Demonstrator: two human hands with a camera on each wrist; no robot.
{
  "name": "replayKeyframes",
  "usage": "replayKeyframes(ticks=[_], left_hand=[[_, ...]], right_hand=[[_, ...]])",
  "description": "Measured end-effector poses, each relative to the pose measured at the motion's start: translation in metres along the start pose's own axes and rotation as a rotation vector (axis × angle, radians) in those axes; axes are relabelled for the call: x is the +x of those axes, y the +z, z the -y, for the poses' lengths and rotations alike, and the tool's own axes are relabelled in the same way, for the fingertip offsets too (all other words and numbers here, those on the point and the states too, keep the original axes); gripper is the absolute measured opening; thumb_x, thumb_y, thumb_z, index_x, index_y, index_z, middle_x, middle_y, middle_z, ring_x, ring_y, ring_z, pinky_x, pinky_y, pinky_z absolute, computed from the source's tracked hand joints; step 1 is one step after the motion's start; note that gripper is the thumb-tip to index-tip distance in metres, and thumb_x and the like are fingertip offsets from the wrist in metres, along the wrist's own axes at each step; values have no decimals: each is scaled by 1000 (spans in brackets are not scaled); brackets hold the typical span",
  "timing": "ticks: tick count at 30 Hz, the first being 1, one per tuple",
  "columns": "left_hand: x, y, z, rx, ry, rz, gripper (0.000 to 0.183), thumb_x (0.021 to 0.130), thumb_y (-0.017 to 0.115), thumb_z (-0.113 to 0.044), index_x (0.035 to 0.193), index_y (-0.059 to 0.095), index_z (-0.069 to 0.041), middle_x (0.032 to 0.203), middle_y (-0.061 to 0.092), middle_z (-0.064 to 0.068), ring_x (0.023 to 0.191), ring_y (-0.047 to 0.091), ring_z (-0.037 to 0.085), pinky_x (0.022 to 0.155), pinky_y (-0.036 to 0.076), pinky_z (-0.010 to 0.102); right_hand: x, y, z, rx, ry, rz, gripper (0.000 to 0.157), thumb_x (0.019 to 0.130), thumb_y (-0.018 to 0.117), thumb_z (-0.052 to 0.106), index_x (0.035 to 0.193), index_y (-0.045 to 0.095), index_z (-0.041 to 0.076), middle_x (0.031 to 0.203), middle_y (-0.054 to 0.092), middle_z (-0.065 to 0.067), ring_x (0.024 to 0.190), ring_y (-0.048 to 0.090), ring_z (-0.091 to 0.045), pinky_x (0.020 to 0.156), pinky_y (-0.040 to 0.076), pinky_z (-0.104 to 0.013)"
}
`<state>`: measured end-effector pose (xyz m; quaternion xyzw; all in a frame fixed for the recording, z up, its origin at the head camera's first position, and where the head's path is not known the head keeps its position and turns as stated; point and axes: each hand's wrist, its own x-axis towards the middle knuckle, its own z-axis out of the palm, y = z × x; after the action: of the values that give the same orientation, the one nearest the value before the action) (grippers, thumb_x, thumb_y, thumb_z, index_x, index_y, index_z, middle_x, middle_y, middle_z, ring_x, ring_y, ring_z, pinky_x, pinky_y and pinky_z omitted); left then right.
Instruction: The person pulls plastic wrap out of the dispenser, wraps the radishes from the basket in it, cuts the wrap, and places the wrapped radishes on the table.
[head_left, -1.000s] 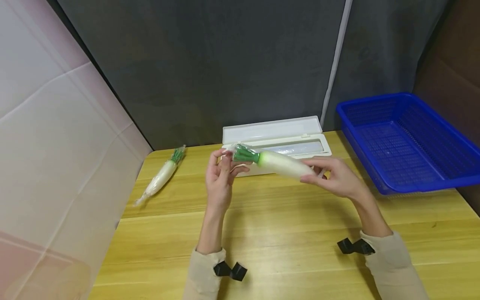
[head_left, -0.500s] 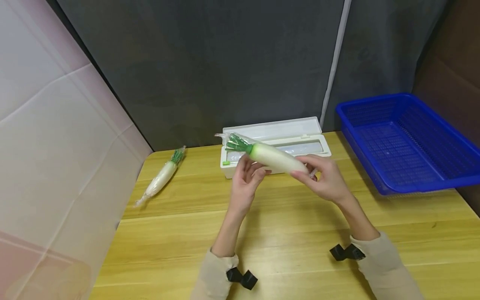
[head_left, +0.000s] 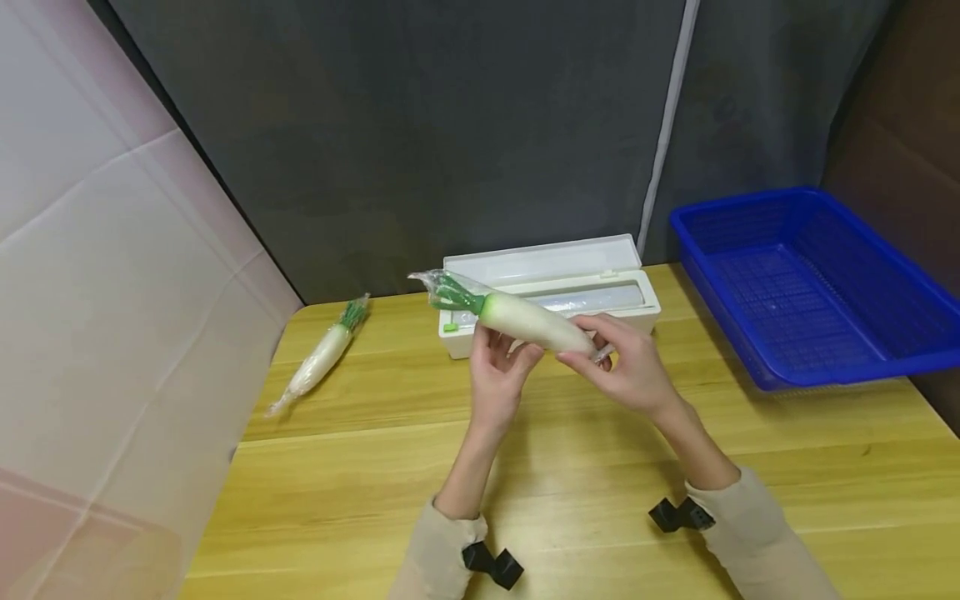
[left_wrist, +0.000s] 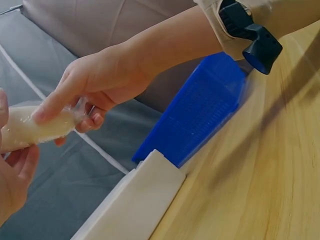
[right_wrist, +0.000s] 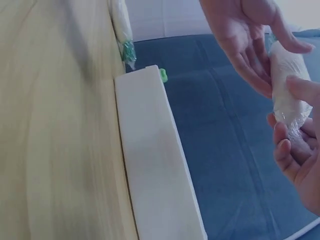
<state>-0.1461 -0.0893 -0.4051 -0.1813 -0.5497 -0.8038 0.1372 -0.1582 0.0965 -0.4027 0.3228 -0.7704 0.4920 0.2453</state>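
Observation:
A white radish [head_left: 532, 323] with green tops, wrapped in clear film, is held up in front of the white cling-film box [head_left: 615, 317]. My left hand [head_left: 498, 383] holds it around the middle from below, its fingers partly hidden behind it. At the tail end, my right hand [head_left: 626, 367] pinches the radish and its twisted film between thumb and fingers. The right wrist view shows the right thumb lying on the wrapped radish [right_wrist: 287, 70]. Loose film sticks out past the green tops at the left.
Another film-wrapped radish [head_left: 322, 358] lies at the left of the wooden table [head_left: 360, 500]. The cling-film box has its lid [head_left: 547, 260] raised and a roll inside. A blue plastic basket [head_left: 787, 375] stands at the right, and a dark grey curtain hangs behind.
My left hand has moved from the green tops to under the radish's middle. The radish and my right hand have shifted left, and the right hand still grips the tail end.

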Motion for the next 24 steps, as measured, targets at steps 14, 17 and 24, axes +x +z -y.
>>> replayKeyframes(ticks=[14,17,24], left_hand=[[4,-8,-6,-39,12,-79,78,78,87,-30,134,45,5,116,60,6,110,59,19,92,54,34],[5,-11,-7,-58,6,-114,79,75,88,-31,133,44,0,116,62,6,109,61,19,89,55,31],[10,-17,-11,-104,23,-153,67,74,89,-29,118,41,-12,111,66,5,105,63,18,89,54,30]], right_hand=[[1,7,4,16,-3,67,56,75,84,-6,128,66,-1,113,71,-11,85,64,-18,71,54,-21],[0,8,4,18,26,107,55,80,81,-4,132,63,-1,119,69,-14,87,65,-20,72,56,-24],[-4,7,5,24,82,138,51,86,77,-1,135,61,-1,124,67,-15,94,67,-20,72,57,-26]])
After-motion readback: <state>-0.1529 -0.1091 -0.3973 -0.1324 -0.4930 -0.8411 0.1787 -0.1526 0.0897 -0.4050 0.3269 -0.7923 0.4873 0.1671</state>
